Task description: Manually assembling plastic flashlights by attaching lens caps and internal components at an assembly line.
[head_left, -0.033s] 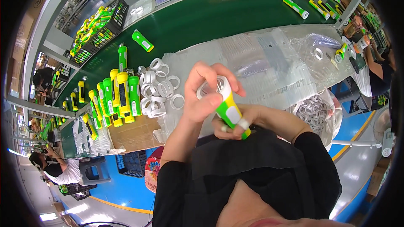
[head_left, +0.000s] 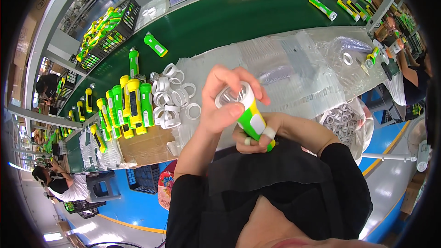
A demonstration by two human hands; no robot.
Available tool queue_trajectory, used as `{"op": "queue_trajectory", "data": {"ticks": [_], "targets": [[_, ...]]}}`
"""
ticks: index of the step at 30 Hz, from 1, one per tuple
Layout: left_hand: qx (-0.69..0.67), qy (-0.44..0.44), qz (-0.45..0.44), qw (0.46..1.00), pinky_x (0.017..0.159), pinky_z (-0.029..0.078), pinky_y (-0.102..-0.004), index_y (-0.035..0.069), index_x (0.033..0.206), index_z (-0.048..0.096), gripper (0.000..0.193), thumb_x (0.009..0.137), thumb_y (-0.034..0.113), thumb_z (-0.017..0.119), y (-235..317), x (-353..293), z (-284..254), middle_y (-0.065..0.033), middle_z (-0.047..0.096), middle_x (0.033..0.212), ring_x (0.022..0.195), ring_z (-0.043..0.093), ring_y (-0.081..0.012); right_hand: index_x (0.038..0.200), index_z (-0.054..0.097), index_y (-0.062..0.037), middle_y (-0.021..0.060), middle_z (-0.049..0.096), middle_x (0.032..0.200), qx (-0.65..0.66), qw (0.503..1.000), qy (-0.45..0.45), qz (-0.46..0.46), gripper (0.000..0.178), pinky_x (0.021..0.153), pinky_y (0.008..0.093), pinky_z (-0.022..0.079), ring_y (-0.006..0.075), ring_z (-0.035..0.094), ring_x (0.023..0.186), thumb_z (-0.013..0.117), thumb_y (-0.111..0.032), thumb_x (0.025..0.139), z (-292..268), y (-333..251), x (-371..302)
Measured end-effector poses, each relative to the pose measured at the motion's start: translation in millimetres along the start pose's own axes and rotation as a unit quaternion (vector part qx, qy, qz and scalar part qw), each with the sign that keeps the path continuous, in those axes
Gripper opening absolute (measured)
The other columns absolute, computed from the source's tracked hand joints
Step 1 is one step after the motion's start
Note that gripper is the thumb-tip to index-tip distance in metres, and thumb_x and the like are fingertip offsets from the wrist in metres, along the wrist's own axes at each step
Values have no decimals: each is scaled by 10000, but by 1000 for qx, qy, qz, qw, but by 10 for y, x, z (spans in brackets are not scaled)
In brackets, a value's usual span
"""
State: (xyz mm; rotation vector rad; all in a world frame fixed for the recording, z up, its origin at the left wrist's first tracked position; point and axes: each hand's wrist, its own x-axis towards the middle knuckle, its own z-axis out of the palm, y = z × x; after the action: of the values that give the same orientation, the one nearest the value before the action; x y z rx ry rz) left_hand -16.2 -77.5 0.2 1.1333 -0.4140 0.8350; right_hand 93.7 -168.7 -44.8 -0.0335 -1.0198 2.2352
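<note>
A green and yellow flashlight (head_left: 251,118) is held tilted between my two hands, in front of my chest. My left hand (head_left: 225,96) curls its fingers and thumb around the white ring (head_left: 248,97) at the flashlight's wide clear head. Lower down, my right hand (head_left: 257,135) wraps the body near its tail, with white bands on its fingers. Loose white rings (head_left: 172,96) lie heaped on the table to the left of my left hand. Beside them stand several green and yellow flashlights (head_left: 133,103), packed close together.
A green conveyor belt (head_left: 257,11) runs behind the plastic-covered table (head_left: 308,69), carrying a few flashlights. A black crate (head_left: 126,23) of flashlights sits at the far left. To my right hangs a bag of white rings (head_left: 342,121). Other people work at both sides.
My right hand's fingers have shifted slightly around the flashlight's lower body and look sharper now. The flashlight has moved very little; my left hand stays at its head.
</note>
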Motion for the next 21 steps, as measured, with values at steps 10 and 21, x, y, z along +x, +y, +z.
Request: {"op": "queue_trajectory", "data": {"ticks": [10, 21], "targets": [[412, 113, -4, 904, 768, 518, -295, 29, 1198, 530, 433, 815, 0, 730, -366, 550, -735, -106, 640, 972, 879, 646, -170, 1175, 543, -17, 106, 647, 1078, -550, 457, 631, -301, 421, 818, 334, 517, 208, 638, 954, 743, -175, 840, -745, -324, -1346], [753, -307, 63, 578, 970, 392, -427, 114, 1213, 596, 502, 749, 164, 780, -1200, 1690, -1328, -73, 599, 1186, 1113, 561, -264, 1241, 537, -64, 206, 497, 1228, -445, -115, 887, -49, 637, 966, 437, 455, 391, 514, 1145, 767, -302, 696, -764, -987, -4442]]}}
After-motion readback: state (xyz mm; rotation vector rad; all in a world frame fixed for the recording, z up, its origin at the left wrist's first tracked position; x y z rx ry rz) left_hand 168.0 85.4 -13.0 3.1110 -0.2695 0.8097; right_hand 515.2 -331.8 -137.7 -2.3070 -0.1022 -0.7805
